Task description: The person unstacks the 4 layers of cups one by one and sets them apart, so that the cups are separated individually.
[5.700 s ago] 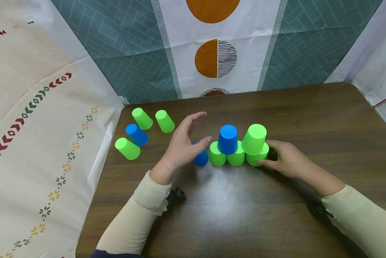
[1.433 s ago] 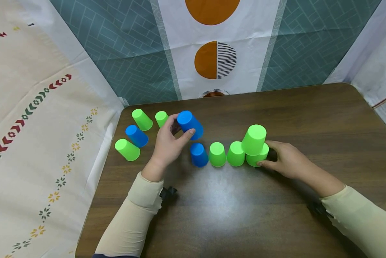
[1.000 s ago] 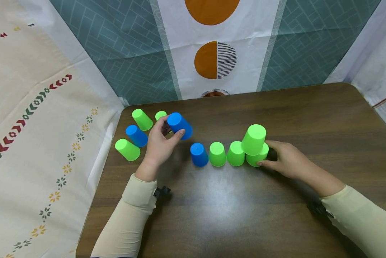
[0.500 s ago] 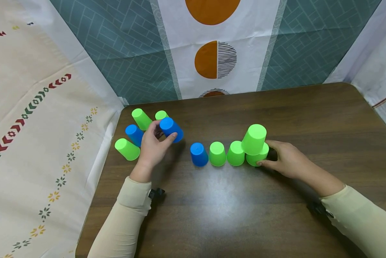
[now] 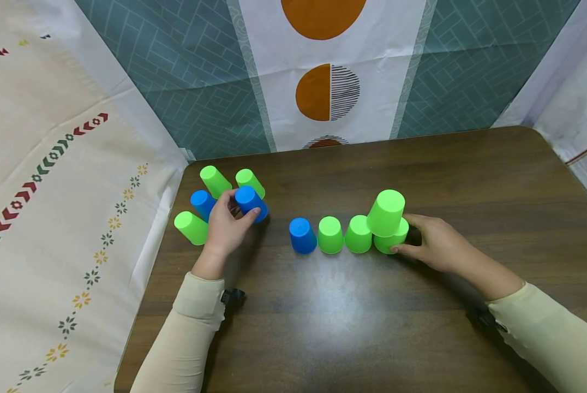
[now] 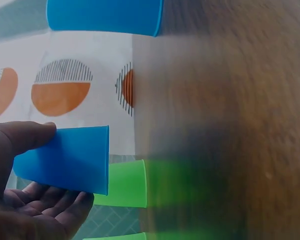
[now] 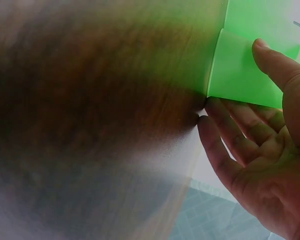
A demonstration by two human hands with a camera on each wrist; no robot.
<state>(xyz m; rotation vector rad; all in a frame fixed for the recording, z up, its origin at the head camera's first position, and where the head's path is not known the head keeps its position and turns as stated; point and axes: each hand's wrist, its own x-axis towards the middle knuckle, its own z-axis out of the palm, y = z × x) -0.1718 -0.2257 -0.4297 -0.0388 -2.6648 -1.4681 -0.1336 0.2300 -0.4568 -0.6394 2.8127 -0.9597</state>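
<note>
Blue tapered plastic cup (image 5: 251, 204), closed end up, is held in the person's left hand (image 5: 225, 226): I see thumb and fingers gripping its sides, parted only by its width, its rim just above the brown wood-grain table (image 5: 342, 333). Around that hand I make out a half-hidden blue cup (image 5: 202, 204) and three loose bright-green cups (image 5: 215, 181). The right hand (image 5: 433, 243) curls thumb and fingers about a bright-green tapered plastic cup (image 5: 394, 241); an upper green cup (image 5: 387, 210) stands on it, though I cannot tell whether it also bears on the neighbouring green cup (image 5: 358, 234). Left of these I see another green cup (image 5: 330, 234), then an upturned blue cup (image 5: 303, 236).
</note>
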